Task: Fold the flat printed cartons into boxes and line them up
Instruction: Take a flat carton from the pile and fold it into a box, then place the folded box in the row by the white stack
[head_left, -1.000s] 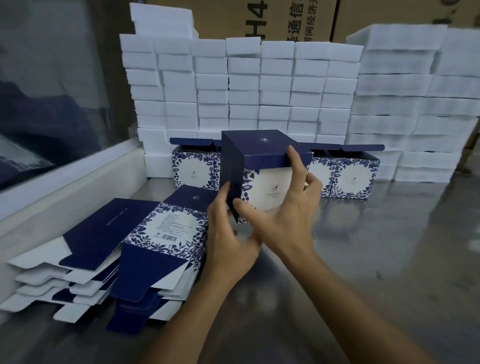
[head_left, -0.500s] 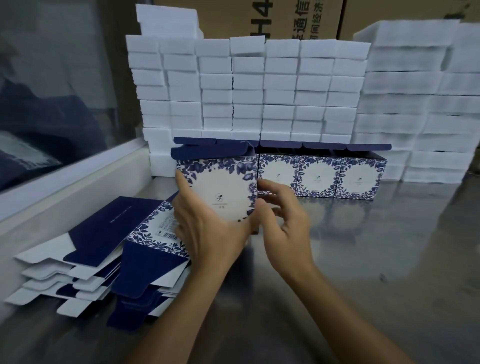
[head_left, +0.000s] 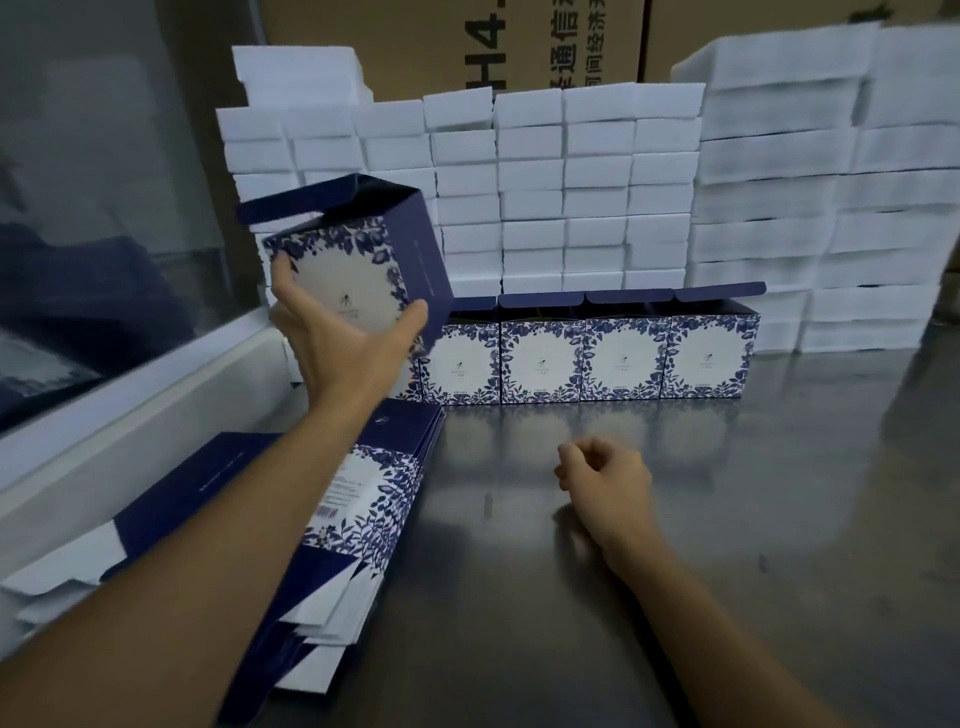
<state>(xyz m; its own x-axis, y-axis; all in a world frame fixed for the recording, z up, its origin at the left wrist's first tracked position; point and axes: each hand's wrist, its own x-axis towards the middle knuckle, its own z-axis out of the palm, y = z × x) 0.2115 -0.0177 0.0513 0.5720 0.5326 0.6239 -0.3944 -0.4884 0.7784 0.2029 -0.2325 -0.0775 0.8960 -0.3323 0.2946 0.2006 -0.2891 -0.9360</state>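
The left hand (head_left: 345, 338) grips a folded cardboard box (head_left: 358, 260), tilted, lid open, above the flat cartons (head_left: 374, 488). The right hand (head_left: 605, 480), loosely curled and empty, rests on the glossy steel worktop (head_left: 675, 571). Beyond it stands the box row (head_left: 587, 358).

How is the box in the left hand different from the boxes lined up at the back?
The held box is tilted and off the table in the left hand; the row of boxes stands upright on the steel table, side by side. All share the blue floral print and open lids.
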